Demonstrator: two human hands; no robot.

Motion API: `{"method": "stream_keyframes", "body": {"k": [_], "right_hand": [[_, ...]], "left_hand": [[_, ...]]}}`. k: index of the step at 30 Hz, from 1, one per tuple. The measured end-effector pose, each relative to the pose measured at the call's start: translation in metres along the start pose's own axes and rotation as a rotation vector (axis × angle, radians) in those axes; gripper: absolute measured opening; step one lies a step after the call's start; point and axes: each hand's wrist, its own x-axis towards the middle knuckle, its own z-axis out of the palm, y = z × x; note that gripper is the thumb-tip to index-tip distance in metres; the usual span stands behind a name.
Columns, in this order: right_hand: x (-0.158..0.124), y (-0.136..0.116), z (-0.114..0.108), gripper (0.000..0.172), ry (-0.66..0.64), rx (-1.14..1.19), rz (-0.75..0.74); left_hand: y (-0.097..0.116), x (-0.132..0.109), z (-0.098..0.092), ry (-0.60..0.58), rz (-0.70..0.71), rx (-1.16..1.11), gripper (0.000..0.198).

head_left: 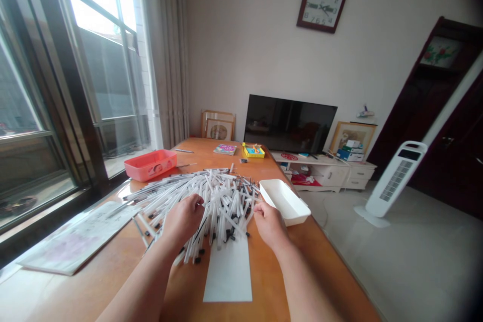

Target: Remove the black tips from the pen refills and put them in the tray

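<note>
**While our left hand (183, 220) and right hand (269, 224) stood apart, a heap of white plastic pens (222, 206) lay between them**

As we looked down the orange wooden table (313, 256) from the left, a dark-framed window (94, 75) ran along that side. A pale printed board (75, 239) lay on the table, and a coral plastic tray (150, 165) sat farther off, beyond the heap. Our left hand reached into the heap's near left side, its fingers curled among the pens; we could not tell whether they gripped any. The heap spread across the table, black tips showing among the barrels, its near end overlapping a white paper sheet (227, 271). Our right hand lay at the heap's right edge, its fingers touching it; whether they held anything, we could not tell. A white plastic tray (285, 201) sat just beside that hand. Farther right stood a white tower fan (396, 178).
</note>
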Motion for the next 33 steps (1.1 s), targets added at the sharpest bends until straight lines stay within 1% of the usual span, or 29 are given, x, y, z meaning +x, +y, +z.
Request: {"method": "stream_keyframes", "body": {"k": [3,8,11,13,17,21,25,26,28,30,33], "right_hand": [[-0.004,-0.006,0.006,0.015,-0.036,0.024,-0.062],[-0.016,-0.016,0.013,0.008,-0.191,-0.023,-0.071],[-0.020,-0.019,0.014,0.015,-0.229,-0.056,-0.079],[-0.021,-0.020,0.014,0.018,-0.236,-0.080,-0.077],[-0.019,-0.018,0.017,0.016,-0.241,-0.105,-0.069],[-0.018,-0.018,0.019,0.014,-0.209,-0.098,-0.084],[-0.018,-0.021,0.015,0.017,-0.168,-0.047,-0.097],[-0.018,-0.021,0.014,0.018,-0.161,-0.026,-0.097],[-0.018,-0.023,0.013,0.019,-0.159,0.027,-0.101],[-0.019,-0.025,0.013,0.018,-0.176,0.104,-0.112],[-0.021,-0.030,0.014,0.017,-0.228,0.279,-0.142]], "left_hand": [[-0.001,0.001,0.000,0.002,-0.004,-0.015,0.022],[0.000,0.000,-0.002,-0.015,-0.025,-0.039,0.021],[0.001,-0.002,-0.003,-0.020,-0.018,-0.059,0.021],[0.002,-0.003,-0.003,-0.016,-0.012,-0.069,0.020],[0.003,-0.003,-0.002,-0.025,-0.007,-0.084,0.018],[0.003,-0.002,0.001,-0.021,0.019,-0.085,0.016],[0.005,-0.003,0.001,-0.006,0.039,-0.104,0.016],[0.007,-0.004,0.000,0.008,0.063,-0.120,0.016],[0.014,-0.008,-0.002,0.048,0.160,-0.155,0.020],[0.024,-0.014,-0.004,0.085,0.316,-0.168,0.028],[0.038,-0.025,-0.004,0.083,0.536,-0.112,0.041]]}}
